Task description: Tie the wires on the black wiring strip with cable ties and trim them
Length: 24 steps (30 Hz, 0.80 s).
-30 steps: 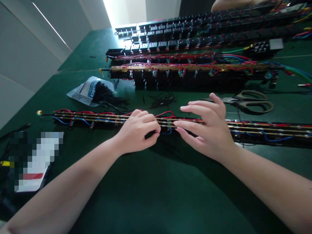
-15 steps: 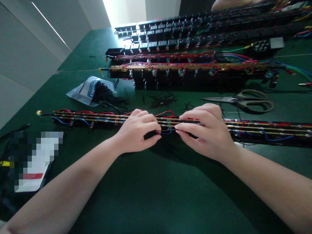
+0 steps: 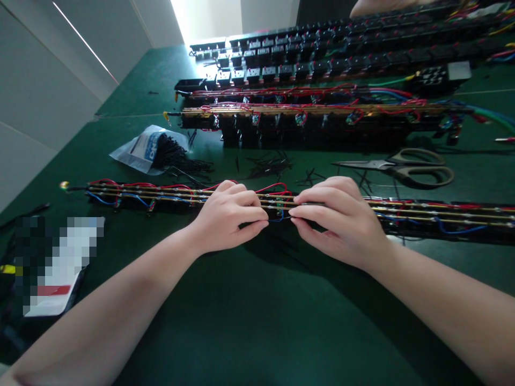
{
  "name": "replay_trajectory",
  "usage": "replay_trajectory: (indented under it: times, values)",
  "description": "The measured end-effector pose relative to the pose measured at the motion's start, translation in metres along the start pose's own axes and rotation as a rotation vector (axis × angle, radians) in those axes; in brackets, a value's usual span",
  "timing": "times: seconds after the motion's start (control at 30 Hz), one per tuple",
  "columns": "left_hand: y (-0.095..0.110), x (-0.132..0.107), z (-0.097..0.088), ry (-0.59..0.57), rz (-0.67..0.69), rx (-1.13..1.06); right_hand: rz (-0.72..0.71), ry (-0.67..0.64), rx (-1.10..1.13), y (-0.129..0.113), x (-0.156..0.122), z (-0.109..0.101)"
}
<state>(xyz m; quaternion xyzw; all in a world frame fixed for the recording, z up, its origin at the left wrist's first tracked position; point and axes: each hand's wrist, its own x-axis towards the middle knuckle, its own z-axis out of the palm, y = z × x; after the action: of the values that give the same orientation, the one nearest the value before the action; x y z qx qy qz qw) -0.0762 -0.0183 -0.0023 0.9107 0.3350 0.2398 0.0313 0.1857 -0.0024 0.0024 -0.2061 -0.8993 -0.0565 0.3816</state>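
Note:
A long power strip assembly (image 3: 406, 213) lies across the green table, with brass bars and red and blue wires along its upward side. My left hand (image 3: 231, 217) rests over its middle, thumb and forefinger pinched at the near edge. Just to the right, my right hand (image 3: 341, 220) pinches the end of a thin black cable tie (image 3: 287, 217) between thumb and forefinger; its other fingers lie over the bars. The tie runs toward the left fingertips, beside a small green board (image 3: 279, 203) and a blue wire in the gap. Its far end is hidden by the fingers.
Behind the strip are an opened bag of black cable ties (image 3: 151, 147), scattered tie offcuts (image 3: 271, 163) and scissors (image 3: 402, 165). More wired strips (image 3: 306, 115) lie farther back. A part-blurred white item (image 3: 60, 289) is at left. Another person's arm (image 3: 386, 6) shows at the top.
The left thumb and forefinger have closed together at the strip's near edge. My right hand has shifted very slightly down, still pinching.

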Motion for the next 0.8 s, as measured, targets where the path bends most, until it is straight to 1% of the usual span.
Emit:
replay_trajectory:
  times: [0.2,0.3,0.4,0.5,0.57,0.63,0.67,0.73,0.8]
  values:
    - [0.000,0.000,-0.001,0.004,0.007,-0.002,-0.012,-0.005,0.115,-0.004,-0.001,-0.001]
    - [0.000,0.001,-0.001,-0.010,0.016,0.010,-0.018,-0.035,0.181,-0.008,-0.001,0.003]
    - [0.000,0.001,-0.002,-0.020,0.015,0.018,0.023,-0.059,0.302,-0.013,0.001,0.005]
    - [0.001,0.000,0.000,-0.027,-0.008,0.002,0.155,-0.067,0.448,-0.016,0.007,-0.001]
    - [0.001,-0.001,0.002,0.019,-0.036,-0.039,0.244,-0.063,0.516,-0.013,0.013,-0.009]
    - [0.001,-0.002,0.004,0.135,-0.041,-0.089,0.353,-0.063,0.602,-0.005,0.021,-0.017]
    - [0.000,-0.003,0.005,0.206,-0.033,-0.087,0.435,-0.076,0.668,0.000,0.024,-0.019]
    - [-0.002,-0.004,0.006,0.326,-0.025,-0.013,0.627,-0.136,0.821,0.012,0.029,-0.021]
    - [-0.005,-0.005,0.006,0.375,-0.042,0.091,0.777,-0.193,0.917,0.023,0.031,-0.017]
